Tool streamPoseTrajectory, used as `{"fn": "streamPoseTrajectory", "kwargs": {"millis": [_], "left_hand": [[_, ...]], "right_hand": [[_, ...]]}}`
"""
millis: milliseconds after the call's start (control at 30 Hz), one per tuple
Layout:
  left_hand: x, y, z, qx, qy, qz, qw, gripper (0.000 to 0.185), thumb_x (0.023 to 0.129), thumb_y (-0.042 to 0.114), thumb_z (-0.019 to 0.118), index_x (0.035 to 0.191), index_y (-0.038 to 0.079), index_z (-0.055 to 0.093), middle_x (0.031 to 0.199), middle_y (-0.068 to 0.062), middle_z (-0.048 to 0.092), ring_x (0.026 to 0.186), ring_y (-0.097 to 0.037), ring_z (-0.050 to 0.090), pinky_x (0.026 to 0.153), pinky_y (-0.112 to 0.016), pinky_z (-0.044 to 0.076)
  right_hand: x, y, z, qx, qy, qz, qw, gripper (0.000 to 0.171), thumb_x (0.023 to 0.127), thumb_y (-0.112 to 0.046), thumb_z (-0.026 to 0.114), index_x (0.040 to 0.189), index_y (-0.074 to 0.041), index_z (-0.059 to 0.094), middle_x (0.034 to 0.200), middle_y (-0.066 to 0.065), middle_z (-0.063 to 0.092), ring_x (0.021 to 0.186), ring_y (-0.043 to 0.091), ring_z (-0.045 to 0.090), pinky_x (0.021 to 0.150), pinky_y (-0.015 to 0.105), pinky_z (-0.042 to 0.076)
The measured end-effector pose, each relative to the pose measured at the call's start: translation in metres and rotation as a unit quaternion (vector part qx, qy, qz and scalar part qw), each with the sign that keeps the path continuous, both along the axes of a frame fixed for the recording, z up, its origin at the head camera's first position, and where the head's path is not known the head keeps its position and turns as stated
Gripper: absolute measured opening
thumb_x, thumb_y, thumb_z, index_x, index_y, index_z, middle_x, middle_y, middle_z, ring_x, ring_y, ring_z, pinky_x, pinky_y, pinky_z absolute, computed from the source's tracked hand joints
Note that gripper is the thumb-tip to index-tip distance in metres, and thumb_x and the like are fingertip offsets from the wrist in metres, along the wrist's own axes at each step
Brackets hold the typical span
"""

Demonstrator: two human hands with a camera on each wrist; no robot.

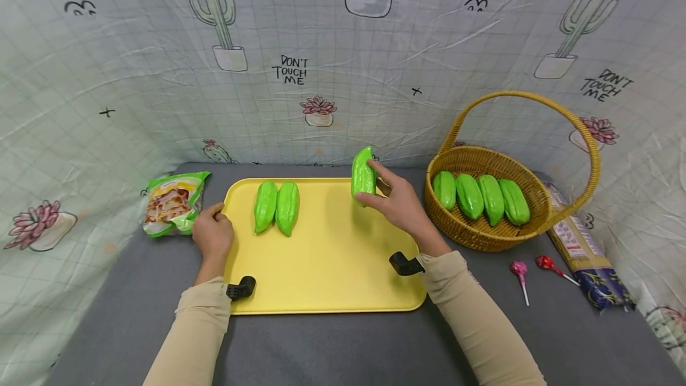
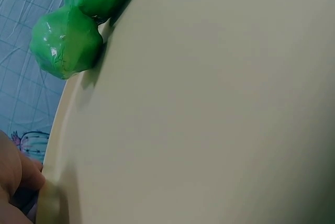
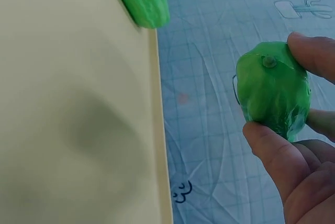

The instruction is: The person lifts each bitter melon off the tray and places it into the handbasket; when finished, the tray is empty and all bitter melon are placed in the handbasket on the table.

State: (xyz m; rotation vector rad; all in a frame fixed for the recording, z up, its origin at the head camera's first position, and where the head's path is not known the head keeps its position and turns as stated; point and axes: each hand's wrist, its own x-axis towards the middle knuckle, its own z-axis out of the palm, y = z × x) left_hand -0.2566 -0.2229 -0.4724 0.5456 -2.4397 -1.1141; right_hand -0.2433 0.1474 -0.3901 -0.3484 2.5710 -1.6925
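A yellow tray (image 1: 332, 267) lies on the grey table with two green ridged gourds (image 1: 276, 207) side by side near its far left. My right hand (image 1: 395, 200) holds a third green gourd (image 1: 363, 176) upright in the air over the tray's far right part, pinched between thumb and fingers; the right wrist view shows that gourd (image 3: 272, 89) end-on between my fingertips (image 3: 267, 143). My left hand (image 1: 212, 232) grips the tray's left edge, its thumb over the rim. The left wrist view shows the tray (image 2: 209, 119) and the two gourds (image 2: 68, 41) up close.
A wicker basket (image 1: 485, 228) with a tall handle stands to the right of the tray and holds several green gourds (image 1: 480, 196). A snack bag (image 1: 171, 204) lies left of the tray. Two lollipops (image 1: 530, 270) and a long packet (image 1: 581, 243) lie at the right.
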Motion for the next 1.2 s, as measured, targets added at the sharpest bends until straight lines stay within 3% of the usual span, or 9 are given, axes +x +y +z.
{"fn": "streamPoseTrajectory", "kwargs": {"millis": [233, 733, 1200], "left_hand": [[0.0, -0.001, 0.0, -0.002, -0.001, 0.004, 1.0, 0.04, 0.101, 0.001, 0.039, 0.129, -0.006, 0.068, 0.132, -0.029, 0.064, 0.127, -0.048, 0.057, 0.112, -0.059, 0.042], [-0.001, -0.001, 0.0, -0.007, 0.004, 0.008, 0.9999, 0.04, 0.1, 0.0, 0.04, 0.127, -0.005, 0.069, 0.13, -0.029, 0.066, 0.125, -0.048, 0.058, 0.111, -0.059, 0.043], [0.001, 0.0, -0.001, 0.0, 0.011, 0.002, 0.9999, 0.04, 0.101, 0.0, 0.04, 0.128, -0.007, 0.068, 0.13, -0.031, 0.065, 0.124, -0.049, 0.058, 0.11, -0.06, 0.044]], "right_hand": [[0.005, 0.012, 0.005, -0.015, -0.003, -0.002, 1.0, 0.084, 0.093, -0.023, 0.076, 0.163, -0.022, 0.029, 0.17, 0.013, 0.022, 0.152, 0.036, 0.035, 0.107, 0.048, 0.052], [0.006, 0.046, 0.007, 0.004, 0.005, -0.018, 1.0, 0.084, 0.095, -0.027, 0.074, 0.164, -0.022, 0.025, 0.16, 0.021, 0.041, 0.142, 0.038, 0.051, 0.106, 0.054, 0.052], [0.007, 0.072, 0.009, 0.024, -0.005, -0.023, 0.999, 0.083, 0.099, -0.026, 0.069, 0.165, -0.02, 0.019, 0.164, 0.021, 0.035, 0.144, 0.041, 0.047, 0.108, 0.055, 0.05]]}}
